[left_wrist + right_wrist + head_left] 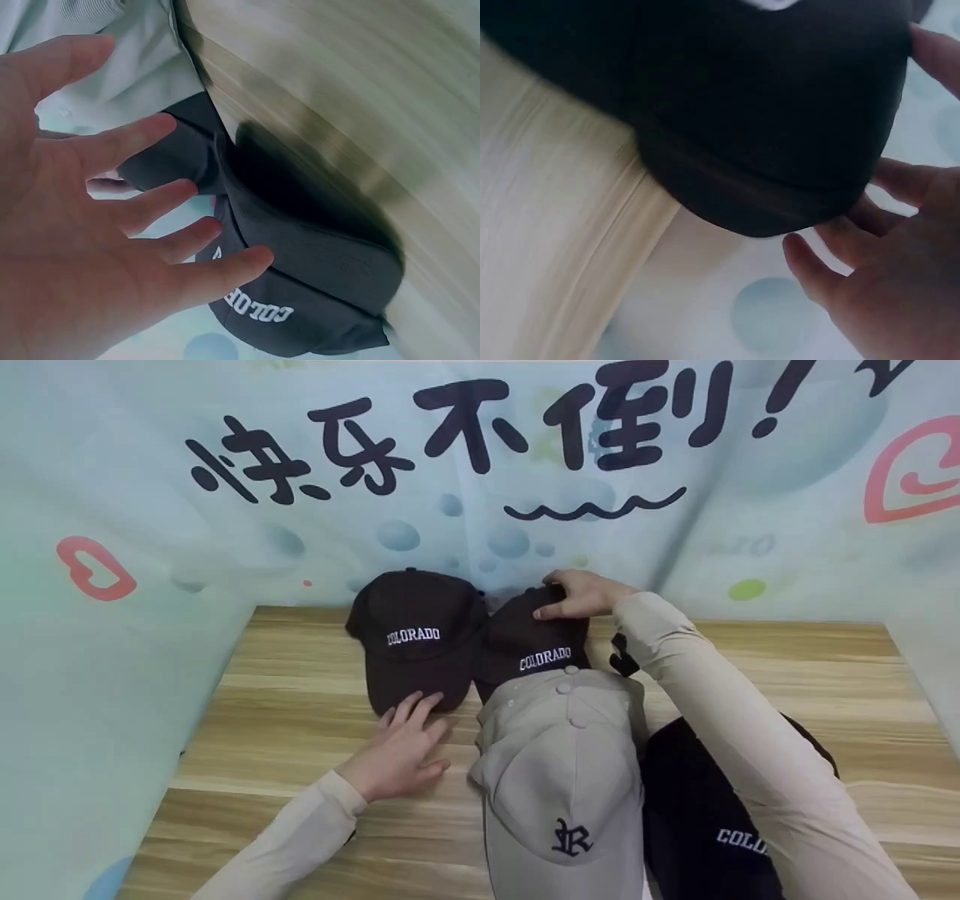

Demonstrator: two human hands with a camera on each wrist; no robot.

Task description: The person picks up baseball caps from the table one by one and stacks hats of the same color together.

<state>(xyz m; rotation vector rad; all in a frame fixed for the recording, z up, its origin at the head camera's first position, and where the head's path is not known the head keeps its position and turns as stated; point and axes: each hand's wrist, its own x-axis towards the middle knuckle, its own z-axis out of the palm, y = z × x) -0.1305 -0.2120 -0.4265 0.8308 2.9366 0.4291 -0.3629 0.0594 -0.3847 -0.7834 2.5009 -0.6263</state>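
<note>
A black cap [416, 615] lettered COLORADO sits at the back left, brim toward me. My left hand [401, 754] is at that brim in the head view; the left wrist view shows its fingers [240, 270] spread and holding nothing. Right of it is a second black COLORADO cap [517, 634], its lower front overlapped by grey caps. At the back of its crown, my right hand [589, 594] grips it, thumb on the near side and fingers over the top. In the right wrist view, the fingers [840, 240] curve along the dark crown's edge [780, 135].
Nested grey caps [570, 780], the front one bearing a dark letter emblem, stretch toward me in the middle. Another black cap [682, 780] lies at the right, partly under my right forearm. Behind the wooden table [300, 660] hangs a printed cloth [450, 547].
</note>
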